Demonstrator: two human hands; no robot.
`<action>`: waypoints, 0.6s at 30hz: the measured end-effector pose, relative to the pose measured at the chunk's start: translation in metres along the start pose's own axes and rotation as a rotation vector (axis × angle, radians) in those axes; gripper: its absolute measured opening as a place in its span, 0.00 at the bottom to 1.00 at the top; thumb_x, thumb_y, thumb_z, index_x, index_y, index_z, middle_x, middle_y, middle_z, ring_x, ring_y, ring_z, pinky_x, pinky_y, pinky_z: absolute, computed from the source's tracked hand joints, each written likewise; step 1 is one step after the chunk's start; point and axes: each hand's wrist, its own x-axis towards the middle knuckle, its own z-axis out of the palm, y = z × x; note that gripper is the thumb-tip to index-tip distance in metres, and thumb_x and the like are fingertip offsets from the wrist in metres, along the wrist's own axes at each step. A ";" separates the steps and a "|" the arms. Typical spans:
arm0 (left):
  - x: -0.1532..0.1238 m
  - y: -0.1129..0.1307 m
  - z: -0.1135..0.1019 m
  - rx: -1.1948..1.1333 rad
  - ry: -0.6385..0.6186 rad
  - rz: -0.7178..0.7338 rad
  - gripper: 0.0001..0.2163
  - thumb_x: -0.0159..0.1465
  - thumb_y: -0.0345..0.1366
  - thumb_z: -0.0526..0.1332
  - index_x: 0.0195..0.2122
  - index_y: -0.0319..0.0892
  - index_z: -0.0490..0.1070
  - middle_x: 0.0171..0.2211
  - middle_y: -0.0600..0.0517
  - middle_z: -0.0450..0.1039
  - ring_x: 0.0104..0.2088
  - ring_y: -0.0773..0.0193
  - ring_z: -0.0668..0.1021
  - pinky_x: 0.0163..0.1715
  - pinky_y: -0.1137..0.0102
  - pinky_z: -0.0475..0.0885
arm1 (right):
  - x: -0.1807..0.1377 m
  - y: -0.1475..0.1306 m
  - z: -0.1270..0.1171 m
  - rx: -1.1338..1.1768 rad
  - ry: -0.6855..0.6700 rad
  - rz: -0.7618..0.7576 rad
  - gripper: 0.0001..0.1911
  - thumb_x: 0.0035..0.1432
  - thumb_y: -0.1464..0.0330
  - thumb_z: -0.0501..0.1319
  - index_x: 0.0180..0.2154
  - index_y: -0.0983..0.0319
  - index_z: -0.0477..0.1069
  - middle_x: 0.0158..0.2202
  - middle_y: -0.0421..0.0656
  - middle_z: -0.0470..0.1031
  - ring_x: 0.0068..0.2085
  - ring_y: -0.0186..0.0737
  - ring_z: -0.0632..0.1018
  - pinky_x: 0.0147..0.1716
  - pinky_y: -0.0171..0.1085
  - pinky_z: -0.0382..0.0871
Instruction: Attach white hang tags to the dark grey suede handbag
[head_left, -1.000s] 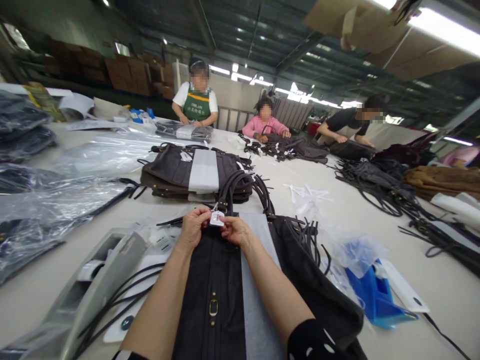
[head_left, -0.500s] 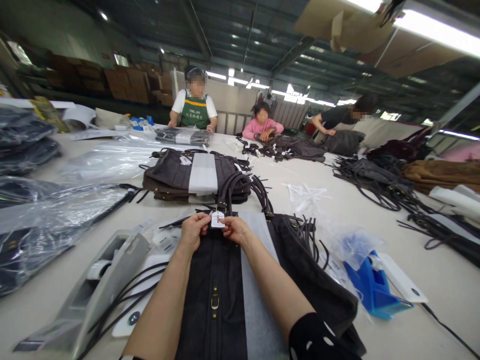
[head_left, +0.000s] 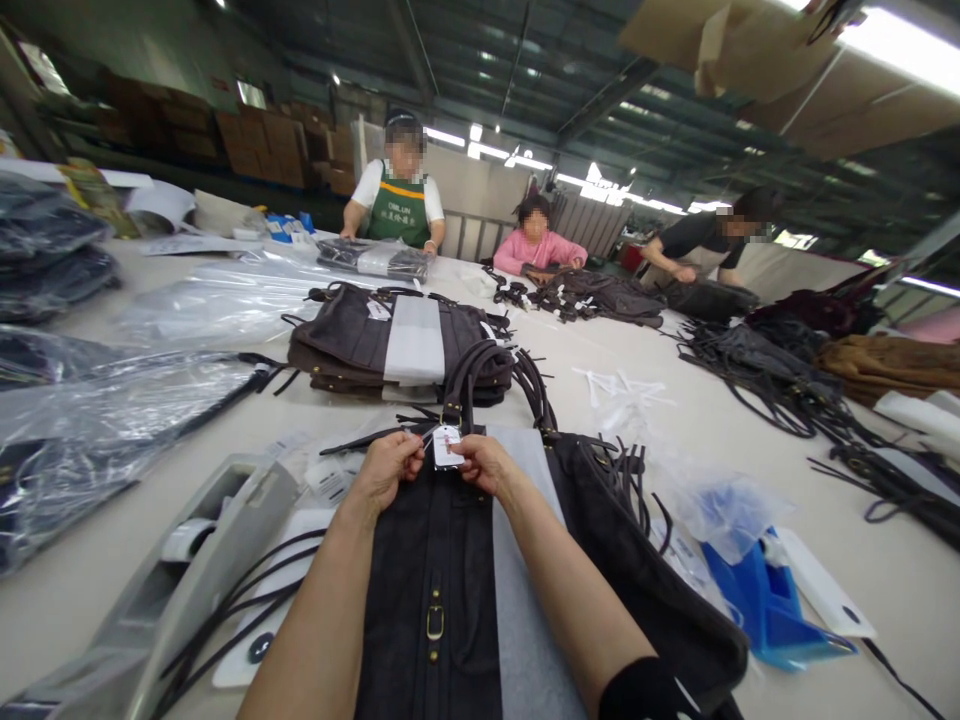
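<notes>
— Between my two hands, what have I got?
— At the bag's top edge, a small white tag (head_left: 447, 447): my left hand (head_left: 388, 470) and right hand (head_left: 486, 464) both pinch it by the edges. It looks light and thin, likely to crease.
— And the dark bag (head_left: 431, 560)?
— Soft, floppy; I'd lift it by its handles (head_left: 495, 375).

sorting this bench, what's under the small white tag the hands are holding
The small white paper tag, pinched by the left hand and right hand, lies over the top edge of a flat black fabric bag by its handles. The bag's edge right beneath it is covered.
</notes>
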 end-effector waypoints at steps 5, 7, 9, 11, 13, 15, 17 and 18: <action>-0.003 0.002 0.001 -0.056 -0.055 0.002 0.16 0.47 0.42 0.65 0.27 0.38 0.61 0.22 0.57 0.66 0.15 0.75 0.67 0.13 0.80 0.56 | 0.003 0.002 0.010 -0.013 0.055 -0.062 0.07 0.38 0.80 0.57 0.19 0.66 0.59 0.12 0.36 0.61 0.12 0.23 0.58 0.10 0.24 0.41; -0.006 0.003 0.001 -0.053 -0.083 0.006 0.16 0.48 0.42 0.65 0.29 0.40 0.60 0.25 0.57 0.66 0.16 0.75 0.68 0.12 0.80 0.56 | 0.005 0.003 0.015 -0.010 0.090 -0.107 0.06 0.39 0.79 0.57 0.20 0.65 0.60 0.11 0.36 0.61 0.11 0.24 0.58 0.10 0.24 0.42; -0.008 0.003 0.001 -0.037 -0.114 0.004 0.15 0.50 0.43 0.64 0.30 0.41 0.60 0.24 0.58 0.65 0.16 0.75 0.68 0.12 0.80 0.55 | 0.008 0.004 0.020 -0.007 0.125 -0.150 0.06 0.39 0.79 0.57 0.20 0.65 0.60 0.11 0.35 0.61 0.11 0.24 0.58 0.10 0.24 0.43; -0.010 0.005 0.000 -0.011 -0.136 -0.003 0.15 0.51 0.43 0.63 0.31 0.41 0.60 0.23 0.59 0.63 0.16 0.75 0.68 0.12 0.81 0.55 | 0.011 0.006 0.024 -0.004 0.159 -0.185 0.07 0.40 0.79 0.57 0.19 0.64 0.60 0.10 0.34 0.60 0.11 0.24 0.58 0.10 0.25 0.44; -0.012 0.006 0.000 0.005 -0.152 -0.008 0.15 0.51 0.44 0.63 0.32 0.42 0.61 0.23 0.59 0.63 0.16 0.75 0.68 0.12 0.81 0.56 | 0.014 0.006 0.028 0.001 0.190 -0.213 0.08 0.40 0.78 0.57 0.19 0.64 0.59 0.10 0.33 0.60 0.11 0.24 0.57 0.10 0.25 0.44; -0.014 0.008 0.000 0.011 -0.160 -0.014 0.15 0.51 0.44 0.64 0.33 0.42 0.62 0.25 0.59 0.63 0.16 0.75 0.68 0.12 0.81 0.55 | 0.015 0.004 0.031 0.003 0.222 -0.237 0.08 0.40 0.79 0.58 0.19 0.64 0.59 0.10 0.33 0.59 0.11 0.24 0.57 0.10 0.25 0.44; -0.014 0.008 0.000 0.029 -0.155 -0.033 0.16 0.50 0.45 0.64 0.34 0.43 0.62 0.25 0.59 0.63 0.16 0.75 0.67 0.12 0.81 0.55 | 0.015 0.001 0.034 -0.005 0.254 -0.256 0.09 0.40 0.78 0.59 0.18 0.63 0.59 0.10 0.33 0.58 0.11 0.25 0.57 0.09 0.26 0.44; -0.014 0.008 0.000 0.049 -0.146 -0.047 0.17 0.49 0.45 0.65 0.35 0.43 0.62 0.24 0.59 0.63 0.16 0.75 0.67 0.12 0.81 0.55 | 0.016 -0.001 0.034 -0.012 0.270 -0.266 0.10 0.40 0.78 0.60 0.17 0.63 0.59 0.09 0.33 0.58 0.11 0.26 0.57 0.09 0.26 0.44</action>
